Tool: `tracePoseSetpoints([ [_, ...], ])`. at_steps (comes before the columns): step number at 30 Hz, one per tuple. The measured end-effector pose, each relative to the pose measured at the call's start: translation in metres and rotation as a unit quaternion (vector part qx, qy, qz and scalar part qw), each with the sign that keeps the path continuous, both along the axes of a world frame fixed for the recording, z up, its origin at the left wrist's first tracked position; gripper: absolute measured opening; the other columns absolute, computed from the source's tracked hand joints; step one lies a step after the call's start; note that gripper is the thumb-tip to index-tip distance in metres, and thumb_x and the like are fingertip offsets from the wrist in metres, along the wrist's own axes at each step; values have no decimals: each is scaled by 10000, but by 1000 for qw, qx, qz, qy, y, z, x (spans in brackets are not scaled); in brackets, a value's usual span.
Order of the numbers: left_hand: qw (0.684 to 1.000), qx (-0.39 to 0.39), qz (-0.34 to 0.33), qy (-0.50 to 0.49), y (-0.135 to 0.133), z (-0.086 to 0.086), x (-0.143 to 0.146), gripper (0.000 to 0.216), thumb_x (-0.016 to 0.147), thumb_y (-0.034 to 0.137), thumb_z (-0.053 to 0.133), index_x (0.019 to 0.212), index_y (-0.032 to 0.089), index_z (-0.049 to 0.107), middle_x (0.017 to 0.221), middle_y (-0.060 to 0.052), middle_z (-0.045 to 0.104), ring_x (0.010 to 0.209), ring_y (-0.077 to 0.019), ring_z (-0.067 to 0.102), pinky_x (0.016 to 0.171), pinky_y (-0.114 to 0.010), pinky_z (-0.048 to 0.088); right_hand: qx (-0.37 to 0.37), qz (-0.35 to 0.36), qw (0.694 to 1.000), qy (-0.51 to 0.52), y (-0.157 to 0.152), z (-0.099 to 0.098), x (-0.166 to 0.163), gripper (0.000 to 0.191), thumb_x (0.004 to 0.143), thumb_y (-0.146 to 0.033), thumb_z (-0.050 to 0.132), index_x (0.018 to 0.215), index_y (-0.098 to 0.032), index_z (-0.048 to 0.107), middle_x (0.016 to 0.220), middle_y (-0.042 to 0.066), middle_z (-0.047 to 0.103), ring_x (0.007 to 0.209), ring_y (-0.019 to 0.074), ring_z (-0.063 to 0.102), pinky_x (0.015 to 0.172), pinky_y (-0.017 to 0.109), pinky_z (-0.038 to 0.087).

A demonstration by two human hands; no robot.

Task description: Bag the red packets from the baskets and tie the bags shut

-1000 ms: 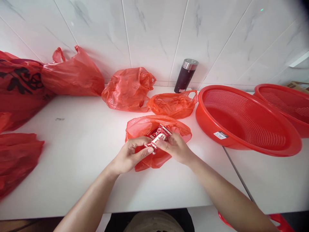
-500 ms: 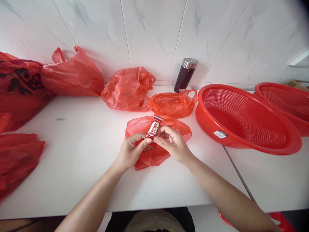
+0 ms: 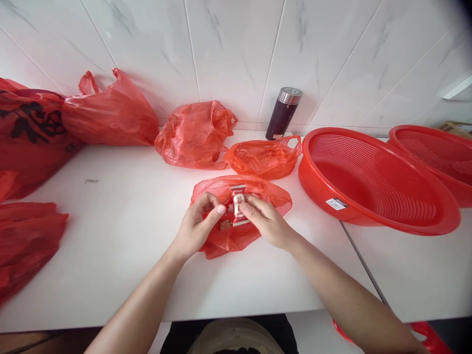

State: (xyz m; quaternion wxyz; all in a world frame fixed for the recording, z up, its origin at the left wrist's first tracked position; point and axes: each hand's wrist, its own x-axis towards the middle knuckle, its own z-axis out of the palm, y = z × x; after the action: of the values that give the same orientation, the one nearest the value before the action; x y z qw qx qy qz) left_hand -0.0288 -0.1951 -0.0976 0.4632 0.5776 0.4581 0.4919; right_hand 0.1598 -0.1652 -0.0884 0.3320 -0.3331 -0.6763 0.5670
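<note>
While forearms (image 3: 143, 295) (image 3: 339, 290) slant inward, hands (image 3: 197, 223) (image 3: 272, 223) nearly meet

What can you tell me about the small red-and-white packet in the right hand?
The packet is narrow, with flat, pale-edged ends and a wrapper that looks like plastic film. Red surrounds a whitish middle panel whose red marks are blurred. Its length points roughly away from the person. The right hand holds it by its right side, above the nearest red bag.

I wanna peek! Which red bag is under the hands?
The front-centre bag, beneath the left hand and right hand; other bags lie behind or far left.
</note>
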Motion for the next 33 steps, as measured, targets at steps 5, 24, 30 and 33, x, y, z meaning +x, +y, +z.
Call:
tracePoseSetpoints([
  [5,994,-82,-58,-50,2,5,-2,264,837,399,653,970,179,592,856,-25,638,760,-169,606,701,-286,495,73,52,992,-84,-2,-1,-2,293,946,-447,479,852,-202,611,876,26,626,848,162,585,785,298,467],
  [24,993,-93,31,-64,2,3,-1,339,894,488,530,743,187,573,753,-17,615,739,-168,567,717,-279,467,9,-85,996,25,8,-5,3,363,937,-500,459,745,-202,538,751,-4,560,703,130,523,684,264,434],
  [30,994,-95,12,-55,1,5,0,340,866,491,566,711,190,536,718,6,539,652,-141,493,601,-256,428,31,-66,997,-15,6,-6,2,337,932,-505,467,780,-213,541,777,3,561,748,151,535,734,295,435],
  [33,994,-94,17,-44,1,4,0,339,861,495,570,717,190,539,721,2,545,660,-146,500,611,-266,446,23,-62,998,-20,6,-6,2,373,917,-545,470,756,-214,525,775,3,553,733,151,524,720,303,442],
])
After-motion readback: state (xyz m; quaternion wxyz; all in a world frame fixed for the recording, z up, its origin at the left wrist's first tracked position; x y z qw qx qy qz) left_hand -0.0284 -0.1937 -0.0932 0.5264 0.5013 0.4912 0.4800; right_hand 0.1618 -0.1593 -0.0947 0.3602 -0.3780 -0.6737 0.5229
